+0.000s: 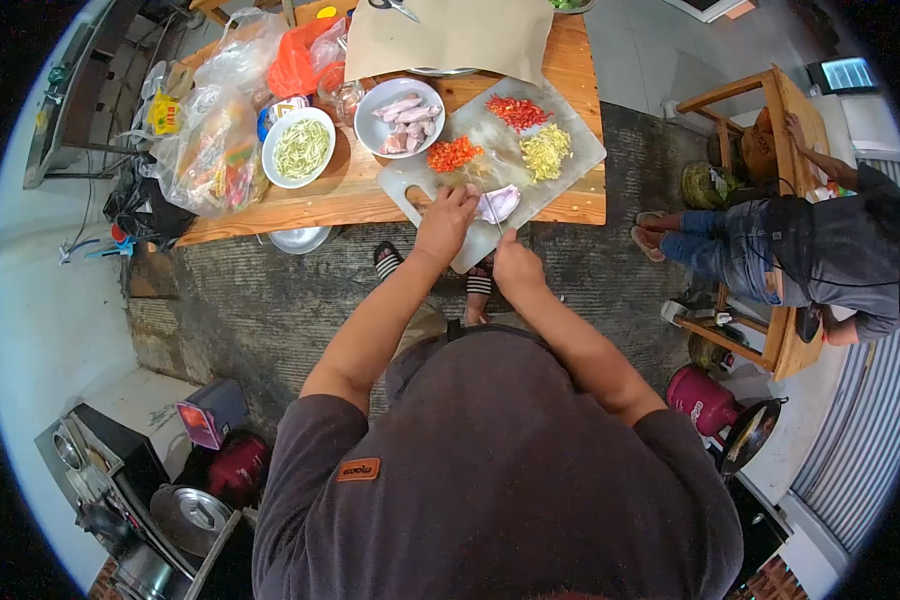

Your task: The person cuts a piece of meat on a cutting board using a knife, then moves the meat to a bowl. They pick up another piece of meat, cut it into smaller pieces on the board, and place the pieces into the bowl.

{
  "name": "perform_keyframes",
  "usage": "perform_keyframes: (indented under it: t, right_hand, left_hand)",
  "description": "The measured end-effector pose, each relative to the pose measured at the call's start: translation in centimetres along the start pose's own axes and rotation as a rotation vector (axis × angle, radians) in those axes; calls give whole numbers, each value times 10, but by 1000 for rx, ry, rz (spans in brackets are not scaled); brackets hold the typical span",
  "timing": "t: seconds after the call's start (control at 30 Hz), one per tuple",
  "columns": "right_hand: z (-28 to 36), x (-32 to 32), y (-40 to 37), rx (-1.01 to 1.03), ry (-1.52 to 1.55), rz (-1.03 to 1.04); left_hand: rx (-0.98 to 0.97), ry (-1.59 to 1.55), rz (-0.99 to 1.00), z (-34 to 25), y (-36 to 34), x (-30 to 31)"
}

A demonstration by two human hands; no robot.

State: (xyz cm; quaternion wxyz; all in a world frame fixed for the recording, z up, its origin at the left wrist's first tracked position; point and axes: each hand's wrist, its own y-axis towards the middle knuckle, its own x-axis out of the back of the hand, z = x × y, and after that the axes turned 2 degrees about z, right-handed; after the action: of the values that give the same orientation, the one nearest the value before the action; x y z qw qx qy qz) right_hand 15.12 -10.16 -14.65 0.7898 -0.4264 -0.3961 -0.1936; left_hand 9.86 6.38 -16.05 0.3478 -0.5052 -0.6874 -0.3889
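Note:
A pale pink piece of raw meat, seemingly chicken (505,203), lies near the front edge of a grey-white cutting board (580,150). My left hand (448,218) is at its left end, fingers bent and together, seeming to press it down. Closed around the handle of a knife (495,213), my right hand (518,264) is just in front of the meat, and the narrow blade reaches onto it. Farther up the board are chopped orange-red pieces (453,154), chopped red chili (518,112) and a pile of yellowish chopped bits (546,152).
Left of the board stand a bowl of raw meat pieces (408,137) and a bowl of pale green shreds (301,148). Plastic bags (215,160) crowd the wooden table's left side. Scissors (395,8) lie on brown paper (450,40). Another person (810,245) is at a bench on the right.

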Motion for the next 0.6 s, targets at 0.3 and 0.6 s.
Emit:
perform_keyframes:
  t: [0.3,0.6]
  right_hand:
    - [-6,-3,-20,1,12,-13]
    - [-12,-3,-21,25,91,4]
  left_hand:
    - [28,-11,73,1,1,1]
    - [24,-28,76,1,3,3]
